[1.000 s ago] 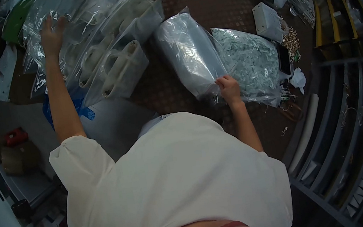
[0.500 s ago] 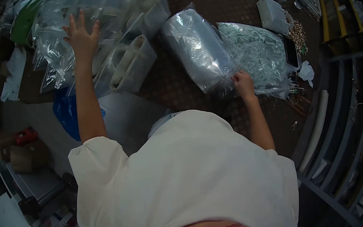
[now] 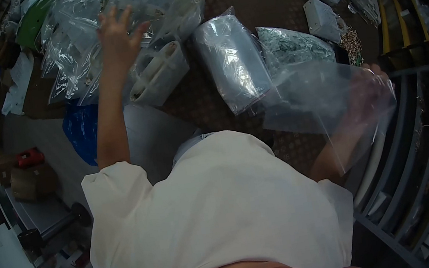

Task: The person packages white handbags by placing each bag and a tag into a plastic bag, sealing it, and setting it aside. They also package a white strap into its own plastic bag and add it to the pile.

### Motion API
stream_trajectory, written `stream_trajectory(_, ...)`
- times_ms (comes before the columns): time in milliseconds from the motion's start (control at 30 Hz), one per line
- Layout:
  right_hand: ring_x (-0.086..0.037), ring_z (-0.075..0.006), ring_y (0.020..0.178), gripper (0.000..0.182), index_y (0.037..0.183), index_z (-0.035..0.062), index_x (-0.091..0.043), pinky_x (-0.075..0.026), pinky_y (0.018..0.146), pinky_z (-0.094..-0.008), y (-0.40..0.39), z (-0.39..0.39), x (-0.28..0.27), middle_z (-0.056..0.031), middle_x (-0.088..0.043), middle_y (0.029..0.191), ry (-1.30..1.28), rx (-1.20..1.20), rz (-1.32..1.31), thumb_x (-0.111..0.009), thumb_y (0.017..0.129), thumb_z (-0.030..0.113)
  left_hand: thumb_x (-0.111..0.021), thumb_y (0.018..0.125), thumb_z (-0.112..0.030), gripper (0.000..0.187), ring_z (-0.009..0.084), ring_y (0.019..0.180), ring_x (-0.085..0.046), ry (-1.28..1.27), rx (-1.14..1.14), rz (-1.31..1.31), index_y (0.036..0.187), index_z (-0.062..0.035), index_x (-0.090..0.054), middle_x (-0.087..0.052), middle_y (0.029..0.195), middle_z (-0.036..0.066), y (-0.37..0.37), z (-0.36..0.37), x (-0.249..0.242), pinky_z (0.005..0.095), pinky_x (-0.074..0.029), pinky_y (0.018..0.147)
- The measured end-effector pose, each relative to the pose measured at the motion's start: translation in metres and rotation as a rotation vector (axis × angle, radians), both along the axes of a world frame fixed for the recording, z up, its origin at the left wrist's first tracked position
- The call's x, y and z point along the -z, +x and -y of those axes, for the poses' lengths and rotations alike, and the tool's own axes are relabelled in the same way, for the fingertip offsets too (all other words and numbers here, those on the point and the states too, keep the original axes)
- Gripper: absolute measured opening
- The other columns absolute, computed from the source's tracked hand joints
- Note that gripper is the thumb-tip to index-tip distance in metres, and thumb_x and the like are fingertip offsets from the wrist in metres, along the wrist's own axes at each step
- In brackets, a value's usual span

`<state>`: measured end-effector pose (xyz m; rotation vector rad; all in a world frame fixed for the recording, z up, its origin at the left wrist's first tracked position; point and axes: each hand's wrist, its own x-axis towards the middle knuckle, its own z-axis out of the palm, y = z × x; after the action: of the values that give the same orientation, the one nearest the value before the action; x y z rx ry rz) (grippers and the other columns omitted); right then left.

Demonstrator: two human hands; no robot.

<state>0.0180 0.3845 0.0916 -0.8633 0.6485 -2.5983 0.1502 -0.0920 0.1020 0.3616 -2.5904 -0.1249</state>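
Observation:
My right hand [image 3: 370, 89] grips a single clear plastic bag [image 3: 300, 101] and holds it stretched out to the right; the fingers show through the film. Left of this bag lies a thick wrapped stack of clear plastic bags [image 3: 231, 57]. A bag of small pale green packets [image 3: 292, 45] sits behind the held bag and is partly covered by it. My left hand [image 3: 122, 40] is open, fingers spread, over a heap of filled clear bags [image 3: 78, 40]. Close to its wrist stands a translucent bag with rolled whitish contents [image 3: 162, 75].
White boxes [image 3: 322, 20] and a pile of small brass-coloured parts [image 3: 351, 44] are at the table's right. A grey rack [image 3: 414, 150] runs along the right side. A blue plastic bag [image 3: 82, 133] hangs by my left forearm, with cardboard boxes [image 3: 34, 181] farther left.
My right hand has moved right from the end of the wrapped stack, drawing one clear bag with it. My left hand has shifted slightly right over the heap.

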Motion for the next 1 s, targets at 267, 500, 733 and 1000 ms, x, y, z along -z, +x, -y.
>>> stream_trajectory(267, -0.054, -0.0255, 0.098, 0.036, 0.096, -0.0049, -0.056, -0.039, 0.091, -0.0414, 0.020, 0.107, 0.011, -0.0148, -0.061, 0.091, 0.631, 0.092, 0.475, -0.055, 0.085, 0.030, -0.068, 0.075, -0.017, 0.053, 0.0223, 0.076, -0.059, 0.877, 0.683, 0.011, 0.119, -0.0007, -0.045, -0.059, 0.090, 0.013, -0.021, -0.206, 0.049, 0.0329, -0.049, 0.070)
stream_trajectory(500, -0.049, -0.0308, 0.108, 0.060, 0.126, 0.0050, -0.037, -0.037, 0.093, -0.0388, 0.010, 0.079, 0.111, -0.0155, -0.047, 0.121, 0.289, -0.158, 0.351, -0.055, 0.082, 0.043, -0.058, 0.083, -0.013, 0.019, 0.0077, 0.055, -0.054, 1.556, 0.326, -0.112, 0.097, -0.0003, -0.057, -0.053, 0.067, 0.000, -0.050, -0.159, 0.061, 0.0250, -0.049, 0.052)
stream_trajectory(733, -0.055, -0.0087, 0.075, 0.028, 0.100, 0.0038, -0.059, -0.042, 0.063, -0.0207, 0.029, 0.104, 0.147, -0.0054, -0.061, 0.086, 1.007, -0.120, 0.277, -0.061, 0.082, 0.025, -0.061, 0.082, -0.016, 0.023, 0.0106, 0.066, -0.057, 1.865, 0.377, -0.031, 0.099, -0.0015, -0.056, -0.054, 0.076, 0.001, -0.062, -0.135, 0.095, 0.0280, -0.051, 0.060)
stream_trajectory(1000, -0.052, -0.0073, 0.048, 0.023, 0.072, 0.0012, -0.063, -0.038, 0.043, -0.0219, -0.003, 0.087, 0.172, -0.0005, -0.058, 0.059, 1.261, 0.359, 0.349, -0.061, 0.081, 0.023, -0.063, 0.071, -0.002, 0.036, 0.0270, 0.090, -0.054, 0.432, 0.289, -0.205, 0.105, 0.0000, -0.053, -0.050, 0.100, 0.014, -0.071, -0.160, 0.082, 0.0324, -0.046, 0.075)
